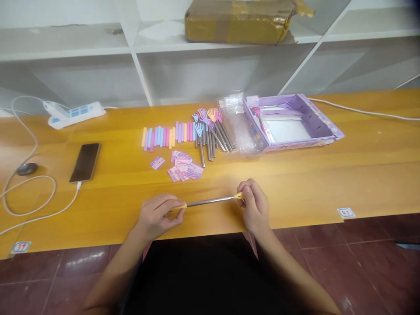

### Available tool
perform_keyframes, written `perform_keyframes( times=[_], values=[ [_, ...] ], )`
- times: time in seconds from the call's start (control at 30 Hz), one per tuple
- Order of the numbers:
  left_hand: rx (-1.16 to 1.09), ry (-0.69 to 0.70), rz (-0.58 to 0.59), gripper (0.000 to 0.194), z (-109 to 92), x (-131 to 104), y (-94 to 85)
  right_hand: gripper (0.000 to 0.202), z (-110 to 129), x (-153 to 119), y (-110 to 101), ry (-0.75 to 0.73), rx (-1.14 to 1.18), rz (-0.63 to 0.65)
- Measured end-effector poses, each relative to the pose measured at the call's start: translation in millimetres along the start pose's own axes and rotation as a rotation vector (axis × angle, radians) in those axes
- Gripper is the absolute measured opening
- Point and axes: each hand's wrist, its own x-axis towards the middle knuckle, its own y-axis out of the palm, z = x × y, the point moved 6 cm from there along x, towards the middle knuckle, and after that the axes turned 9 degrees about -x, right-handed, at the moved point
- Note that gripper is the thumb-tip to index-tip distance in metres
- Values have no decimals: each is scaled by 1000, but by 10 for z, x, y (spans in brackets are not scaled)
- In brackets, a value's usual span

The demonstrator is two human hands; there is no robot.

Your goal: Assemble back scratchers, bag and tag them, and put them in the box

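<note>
In the left hand (159,214), pinched between thumb and fingers: the yellow sleeve (180,206) of a slender rod (210,201). In the right hand (256,205), closed between thumb and curled fingers: the rod's yellow head (239,196), mostly covered. Between the two hands, a bare metal shaft, straight, silvery and shiny, slightly higher toward the right, over the near part of the bench (288,183). Just beyond, to the left of centre: small pink-and-purple printed cards (183,164), mostly overlapping. Farther back: a row of short tubes (179,132) in yellow, pink, purple and blue, then a cluster of similar metal rods (210,146) topped by little hand shapes in blue, purple, yellow and pink. To the right of these: clear plastic bags (243,138) against an open purple tray (323,118). Well to the left: a dark phone (85,162) on a white cable.
</note>
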Motion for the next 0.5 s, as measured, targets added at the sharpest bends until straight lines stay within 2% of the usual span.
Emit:
perform_keyframes(
  times=[0.5],
  values=[
    [-40,-51,-14,22,-144,14,101,33,208,-212,231,-37,-18,56]
  ],
)
